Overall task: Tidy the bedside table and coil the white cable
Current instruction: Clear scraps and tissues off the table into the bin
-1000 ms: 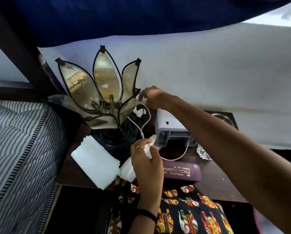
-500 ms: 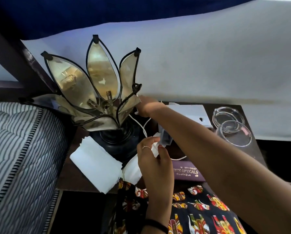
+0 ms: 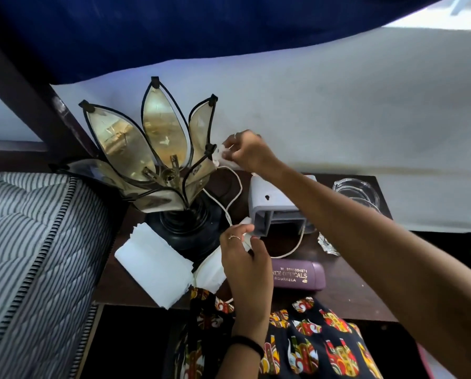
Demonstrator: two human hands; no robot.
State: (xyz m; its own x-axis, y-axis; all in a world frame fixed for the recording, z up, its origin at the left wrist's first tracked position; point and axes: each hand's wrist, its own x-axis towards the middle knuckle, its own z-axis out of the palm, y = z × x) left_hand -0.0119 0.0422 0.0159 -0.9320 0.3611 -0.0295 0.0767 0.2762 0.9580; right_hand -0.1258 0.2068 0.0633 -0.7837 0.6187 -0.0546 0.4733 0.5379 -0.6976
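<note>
Coiling step: right hand (image 3: 249, 154) pinches white cable (image 3: 235, 195) far end, left hand (image 3: 244, 255) grips near end (loop slack); next, gather loops.

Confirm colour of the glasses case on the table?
Purple, with gold lettering on the lid. The glasses case shows in the head view.

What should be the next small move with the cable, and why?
Probably bring the right hand down toward the left hand to lay the first loop: both pinch the white cable, which hangs slack between them beside the lamp and is not yet coiled.
</note>
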